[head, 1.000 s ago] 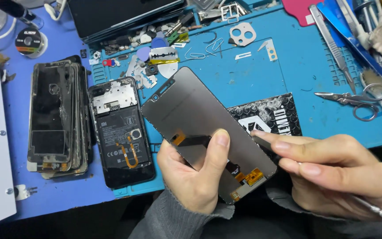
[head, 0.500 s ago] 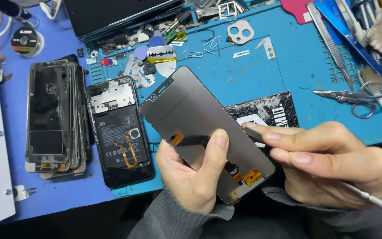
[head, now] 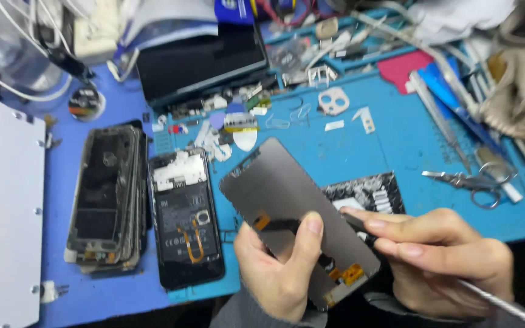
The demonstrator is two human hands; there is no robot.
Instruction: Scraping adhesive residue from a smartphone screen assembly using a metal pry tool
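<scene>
The left hand [head: 281, 273] clamps a grey screen panel [head: 293, 209] by its lower edge, thumb pressed across the back near the orange ribbon connector. The right hand [head: 442, 261] pinches a thin metal tool [head: 493, 297], its tip meeting the panel's edge at about three o'clock of the thumb. At nine o'clock of the panel lies an opened phone [head: 185, 225], insides exposed, and beyond it a stack of phone frames [head: 107, 197]. Scissors [head: 472, 181] rest at two o'clock. Judging by this, the panel is off the phone and refitting looks undone.
</scene>
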